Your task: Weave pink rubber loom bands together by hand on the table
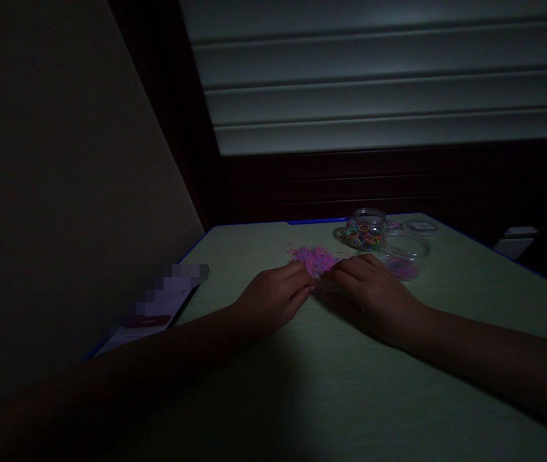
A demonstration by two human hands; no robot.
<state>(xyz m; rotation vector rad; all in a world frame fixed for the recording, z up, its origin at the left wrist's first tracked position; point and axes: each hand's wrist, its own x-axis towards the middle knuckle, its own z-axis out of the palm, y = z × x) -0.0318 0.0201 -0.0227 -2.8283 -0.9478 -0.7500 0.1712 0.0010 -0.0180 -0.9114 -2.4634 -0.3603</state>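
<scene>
A loose pile of thin pink and purple pieces (316, 258), which look like small rubber bands, lies on the pale green table (263, 372). My left hand (277, 296) is at the near left edge of the pile, its fingers pinched together. From the right comes my right hand (373, 294), with its fingers curled close to the left fingertips at the pile's near side. Anything between the fingers is too small and dark to make out. Beyond my right hand stands a clear open container (405, 258) with pinkish pieces in its bottom.
Behind it stands a clear jar (365, 231) of multicoloured bands, with a clear round lid (420, 226) to its right. A booklet or papers (158, 314), partly blurred out, lies along the table's left edge. A wall and a slatted shutter (374, 96) border the table.
</scene>
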